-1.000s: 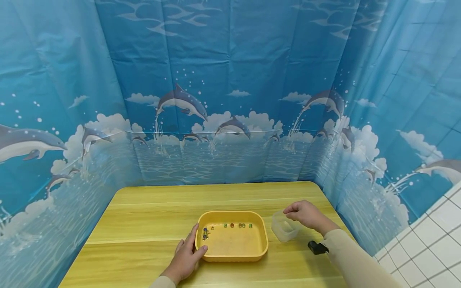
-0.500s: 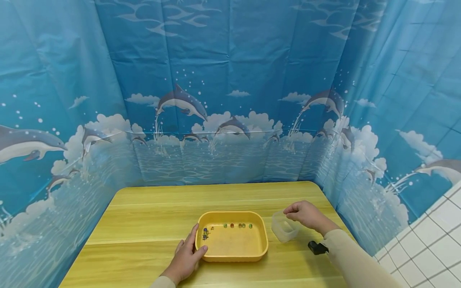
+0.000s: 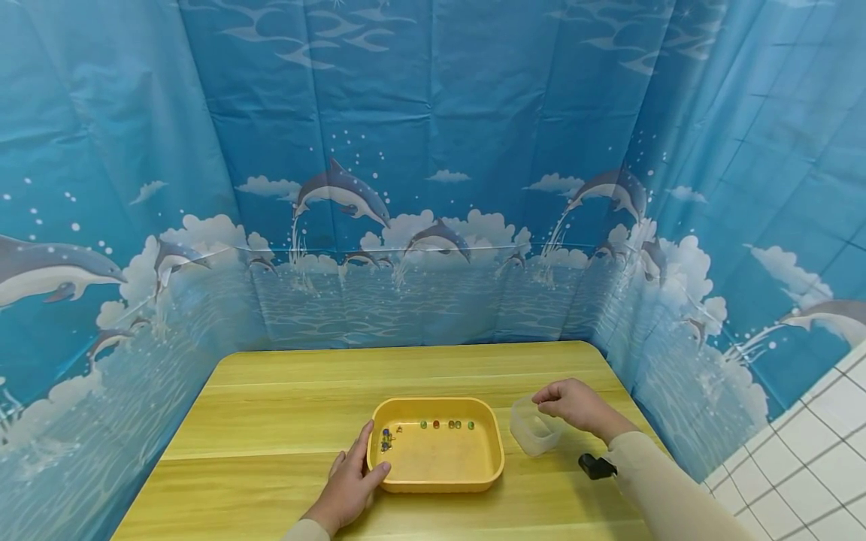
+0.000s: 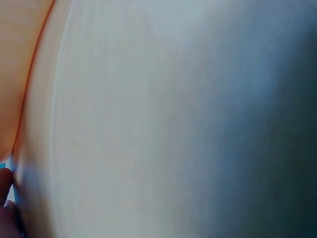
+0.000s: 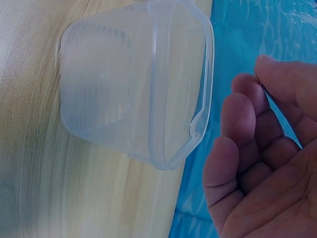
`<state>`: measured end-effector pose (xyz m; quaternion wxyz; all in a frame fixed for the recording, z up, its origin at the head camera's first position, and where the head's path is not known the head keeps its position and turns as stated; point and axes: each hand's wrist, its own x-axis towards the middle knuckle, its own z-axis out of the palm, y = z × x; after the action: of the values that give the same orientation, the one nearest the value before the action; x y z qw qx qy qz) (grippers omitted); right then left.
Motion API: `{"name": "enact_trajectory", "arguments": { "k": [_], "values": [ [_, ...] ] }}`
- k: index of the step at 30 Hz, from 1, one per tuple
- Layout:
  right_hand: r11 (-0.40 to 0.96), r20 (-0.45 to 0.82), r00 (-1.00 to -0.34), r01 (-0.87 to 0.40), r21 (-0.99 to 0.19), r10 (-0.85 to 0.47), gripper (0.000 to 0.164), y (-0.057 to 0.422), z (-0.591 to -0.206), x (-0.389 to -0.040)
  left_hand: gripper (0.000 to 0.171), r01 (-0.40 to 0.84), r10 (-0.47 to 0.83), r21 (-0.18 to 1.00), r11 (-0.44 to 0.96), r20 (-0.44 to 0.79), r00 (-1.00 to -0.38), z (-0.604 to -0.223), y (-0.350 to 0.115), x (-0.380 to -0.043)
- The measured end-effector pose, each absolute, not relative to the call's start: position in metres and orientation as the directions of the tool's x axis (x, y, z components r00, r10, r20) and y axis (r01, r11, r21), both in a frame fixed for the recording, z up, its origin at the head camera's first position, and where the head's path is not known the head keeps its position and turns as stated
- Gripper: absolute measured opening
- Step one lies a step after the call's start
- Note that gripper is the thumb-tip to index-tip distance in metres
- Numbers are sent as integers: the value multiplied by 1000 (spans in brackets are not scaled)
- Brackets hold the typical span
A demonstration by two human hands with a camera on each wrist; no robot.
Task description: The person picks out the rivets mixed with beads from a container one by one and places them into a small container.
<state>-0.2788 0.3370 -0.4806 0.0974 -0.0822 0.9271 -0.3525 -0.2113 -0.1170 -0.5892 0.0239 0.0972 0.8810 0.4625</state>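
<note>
My left hand (image 3: pixel 346 481) holds the near left corner of a yellow plastic tray (image 3: pixel 436 486), with the thumb over the rim and the fingers along the outside wall. Several green and red glass marbles (image 3: pixel 436 424) lie in a row in the tray. Small blue and gold trinkets (image 3: pixel 386 445) cluster at its left end. My right hand (image 3: pixel 575 404) hovers over a clear plastic container (image 5: pixel 104 79), fingers curled and thumb against the index fingertip. Nothing clearly shows between those fingertips (image 5: pixel 246 84). The right wrist view finds the container's open mouth beside the fingers.
The wood-grain table (image 3: pixel 271 406) bears both tray and container. A black device (image 3: pixel 595 466) sticks out at the right sleeve. A blue dolphin-print curtain (image 3: pixel 433 300) closes off the back and sides, with white tiles (image 3: pixel 798 451) at the right.
</note>
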Motion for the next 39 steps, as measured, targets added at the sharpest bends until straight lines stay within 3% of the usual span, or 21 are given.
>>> {"name": "enact_trajectory", "arguments": {
  "k": [21,39],
  "values": [
    [739,-119,-967,-89,-668,-225,26,335,-483,-281,80,152,192,819,553,53,-980,-590,-117,-213],
    [706,-82,-952,-160,-689,-296,30,299,-473,-285,81,164,197,812,560,62,-978,-590,-117,-212]
  ]
}}
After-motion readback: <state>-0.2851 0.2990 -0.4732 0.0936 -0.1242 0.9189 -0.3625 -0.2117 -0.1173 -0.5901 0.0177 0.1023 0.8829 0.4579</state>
